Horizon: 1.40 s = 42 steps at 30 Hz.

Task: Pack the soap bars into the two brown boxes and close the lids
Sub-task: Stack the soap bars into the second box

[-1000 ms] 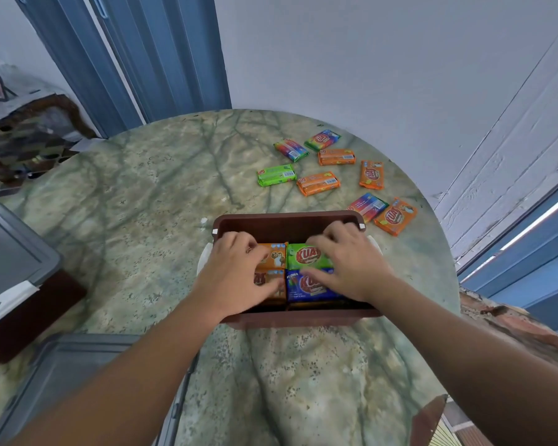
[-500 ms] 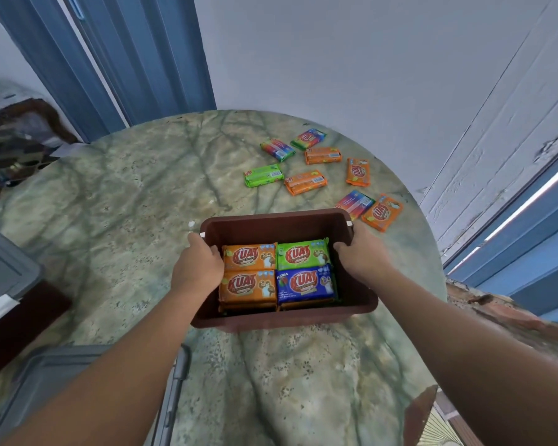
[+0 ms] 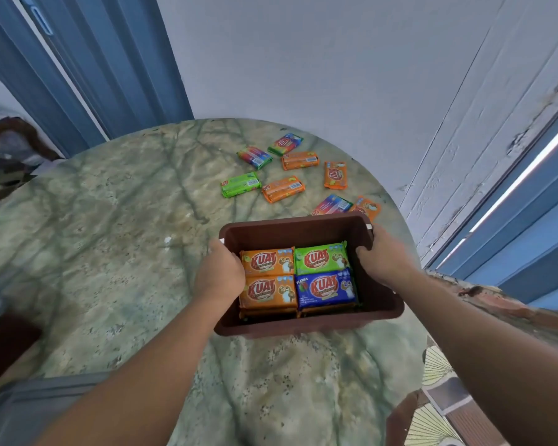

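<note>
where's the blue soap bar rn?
Head view: the blue soap bar lies inside the brown box, near-right of the top layer, beside an orange bar and below the green bar.

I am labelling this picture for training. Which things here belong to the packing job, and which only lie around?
Belong to the job:
- brown box, held at its sides by left hand and right hand
- soap bars inside
- loose soap bars on the table
- grey lid, near left

Lying about:
- marble table
- blue door
- dark wooden furniture, far left
</note>
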Available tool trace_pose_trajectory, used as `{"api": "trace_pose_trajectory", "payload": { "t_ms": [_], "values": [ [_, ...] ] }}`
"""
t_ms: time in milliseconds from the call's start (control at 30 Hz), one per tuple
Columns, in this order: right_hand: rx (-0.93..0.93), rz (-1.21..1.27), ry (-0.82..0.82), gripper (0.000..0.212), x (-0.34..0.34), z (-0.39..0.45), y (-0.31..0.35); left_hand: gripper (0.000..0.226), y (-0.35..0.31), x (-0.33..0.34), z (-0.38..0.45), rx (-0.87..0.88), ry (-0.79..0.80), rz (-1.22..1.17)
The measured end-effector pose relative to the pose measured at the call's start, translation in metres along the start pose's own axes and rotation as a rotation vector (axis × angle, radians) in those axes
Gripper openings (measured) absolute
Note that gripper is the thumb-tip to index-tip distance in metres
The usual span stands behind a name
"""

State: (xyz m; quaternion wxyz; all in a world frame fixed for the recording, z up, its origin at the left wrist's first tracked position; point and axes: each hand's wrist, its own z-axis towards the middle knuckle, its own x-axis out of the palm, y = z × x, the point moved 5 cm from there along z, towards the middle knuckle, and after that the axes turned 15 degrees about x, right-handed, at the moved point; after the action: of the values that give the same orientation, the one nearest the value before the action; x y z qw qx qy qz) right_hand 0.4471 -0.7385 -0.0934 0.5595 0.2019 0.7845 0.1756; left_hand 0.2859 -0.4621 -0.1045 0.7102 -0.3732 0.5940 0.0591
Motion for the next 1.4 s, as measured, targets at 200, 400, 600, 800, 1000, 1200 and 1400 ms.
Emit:
{"api": "trace_pose_trajectory", "payload": {
  "t_ms": [200, 400, 600, 800, 1000, 1200, 1400],
  "values": [
    [0.052, -0.013, -0.028, 0.031, -0.032, 0.017, -0.036, 0.026, -0.051, 0.023, 0.009, 0.048, 0.022, -0.033],
    [0.089, -0.009, -0.027, 0.028, -0.042, 0.024, -0.05, 0.021, -0.069, 0.031, 0.015, 0.071, 0.0, 0.006],
    [0.097, -0.024, -0.035, 0.028, -0.039, 0.025, -0.051, 0.031, -0.066, 0.035, 0.014, 0.093, -0.009, 0.041],
    [0.068, -0.121, -0.161, 0.044, -0.044, 0.012, -0.046, 0.061, -0.083, 0.026, -0.001, 0.281, -0.14, 0.215],
    [-0.16, -0.094, -0.41, 0.044, -0.058, -0.004, -0.023, 0.046, -0.109, 0.01, -0.01, 0.583, -0.366, 0.213],
    [-0.342, -0.066, -0.286, 0.018, -0.071, 0.037, 0.02, 0.02, -0.149, 0.012, 0.05, 0.667, -0.098, 0.005],
    [-0.277, -0.337, 0.118, 0.016, -0.06, 0.115, 0.046, 0.01, -0.186, 0.033, 0.113, 0.584, 0.112, 0.07]
  ]
}}
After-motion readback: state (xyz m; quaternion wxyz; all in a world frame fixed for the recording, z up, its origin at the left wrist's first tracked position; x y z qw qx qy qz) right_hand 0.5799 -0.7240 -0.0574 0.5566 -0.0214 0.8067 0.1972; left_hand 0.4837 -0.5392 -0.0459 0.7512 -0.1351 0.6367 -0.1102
